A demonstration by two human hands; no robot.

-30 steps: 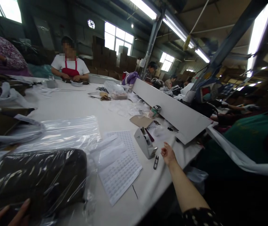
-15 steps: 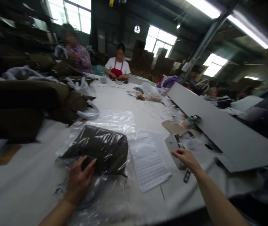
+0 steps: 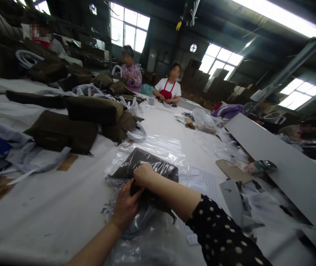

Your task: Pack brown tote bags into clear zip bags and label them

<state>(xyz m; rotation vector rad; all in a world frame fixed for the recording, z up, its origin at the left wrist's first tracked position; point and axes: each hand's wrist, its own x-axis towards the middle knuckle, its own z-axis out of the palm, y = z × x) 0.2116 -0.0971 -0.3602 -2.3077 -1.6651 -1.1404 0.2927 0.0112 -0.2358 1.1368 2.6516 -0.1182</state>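
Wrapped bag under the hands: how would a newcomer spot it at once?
Find the white table, then the heap of dark bags on its left side. Nearer the camera and to the right, the wrapped bag lies under the left hand and right hand, left of the printed sheets. Shiny clear plastic covers it, unlike the bare bags in the heap.

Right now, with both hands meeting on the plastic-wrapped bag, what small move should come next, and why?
I'd probably press the clear plastic flat with the right hand while the left hand steadies it. Both hands meet at the near side of the dark bag, where the plastic looks loose and creased. What lies under the fingers is hidden.
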